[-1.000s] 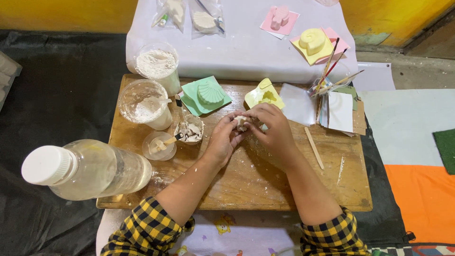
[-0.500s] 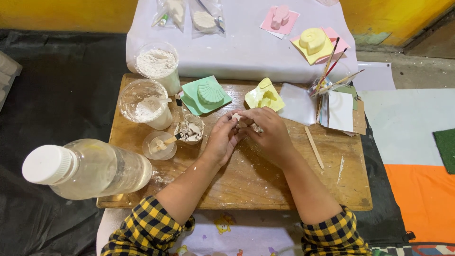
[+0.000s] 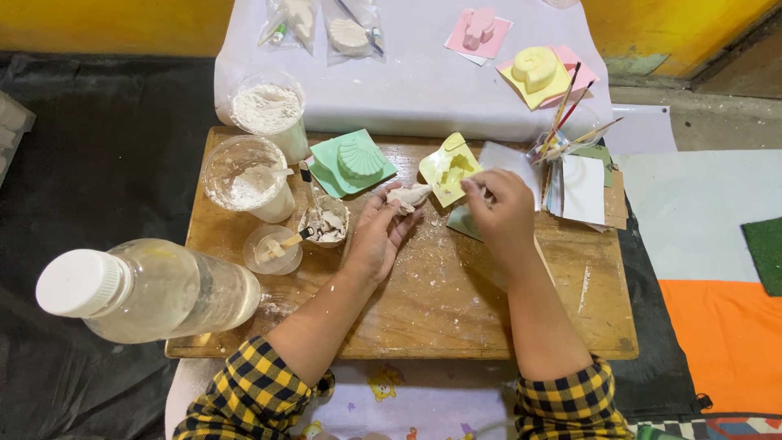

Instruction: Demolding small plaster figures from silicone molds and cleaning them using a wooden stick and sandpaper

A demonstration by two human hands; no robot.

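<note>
I see the left hand [image 3: 379,232] resting over the middle of the low wooden board table [image 3: 456,318], its fingers closed around a small white plaster cast figure [image 3: 408,195] held at the fingertips, just left of a yellow flexible mould [image 3: 450,169]. The right hand [image 3: 498,213] sits apart from the cast, to its right, with finger and thumb pinched together near the yellow mould's edge; I cannot tell whether anything is pinched between them.

To the left of the left hand I see a small clear cup of white fragments [image 3: 324,222] with a dark-handled tool in it, a shallow clear cup with a wooden stick [image 3: 273,247], and two clear plastic tubs of white powder [image 3: 250,175] [image 3: 267,110]. A green shell-shaped mould [image 3: 352,161] lies just behind the cast. A large clear plastic bottle with a white cap [image 3: 147,289] lies on its side at the board's left edge.
</note>
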